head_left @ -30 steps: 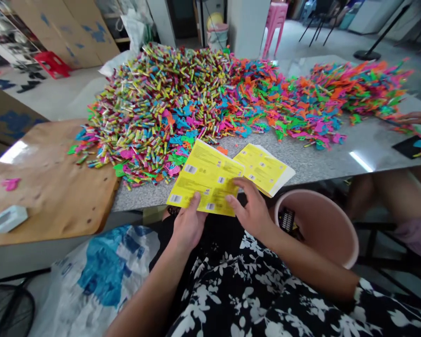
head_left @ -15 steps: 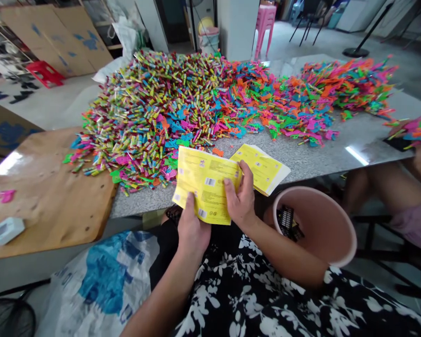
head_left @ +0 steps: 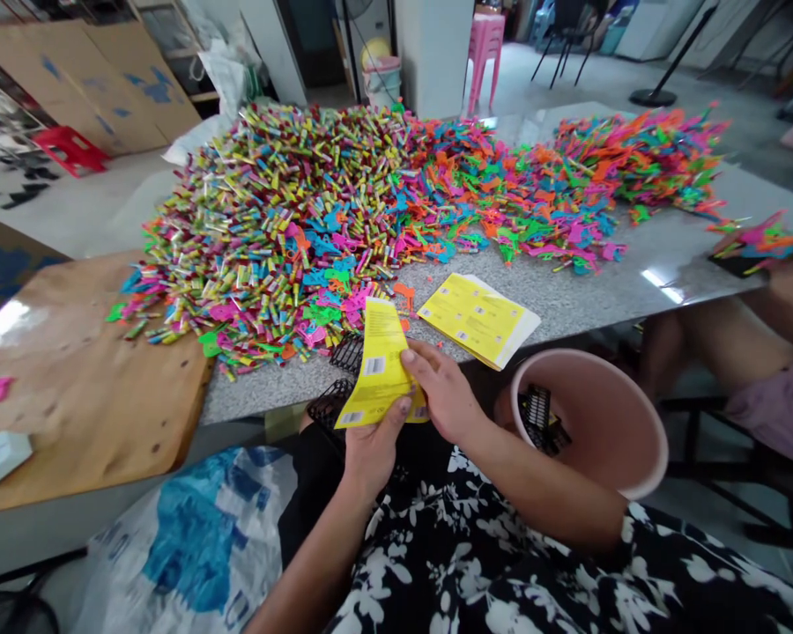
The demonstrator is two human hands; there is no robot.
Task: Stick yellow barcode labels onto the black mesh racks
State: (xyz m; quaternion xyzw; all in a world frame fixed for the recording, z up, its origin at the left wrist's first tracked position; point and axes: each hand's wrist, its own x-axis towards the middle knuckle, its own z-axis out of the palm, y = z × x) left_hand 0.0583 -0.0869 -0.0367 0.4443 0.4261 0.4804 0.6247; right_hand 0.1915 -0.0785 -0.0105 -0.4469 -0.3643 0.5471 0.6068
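Observation:
Both hands hold one yellow printed sheet (head_left: 378, 374) with barcodes, bent upward along its right part, above my lap at the table's front edge. My left hand (head_left: 375, 445) grips the lower edge, thumb on top. My right hand (head_left: 441, 387) pinches the right side with thumb and fingers. Black plastic lattice pieces (head_left: 330, 401) show behind the sheet, partly covered by it. To the right, a stack of similar yellow sheets (head_left: 479, 315) lies on the speckled table (head_left: 257, 387), a white margin showing.
A large heap of small colourful plastic pieces (head_left: 284, 211) covers much of the table. A pink bin (head_left: 608, 423) with black lattice pieces inside stands at my right. Another person's hand (head_left: 789, 286) holds colourful pieces at far right. A wooden board (head_left: 92, 379) lies left, a plastic bag (head_left: 191, 537) below.
The sheet was spread wide and is now bent narrower. My right hand has moved left and down, nearer my left hand. The black lattice pieces show more behind it.

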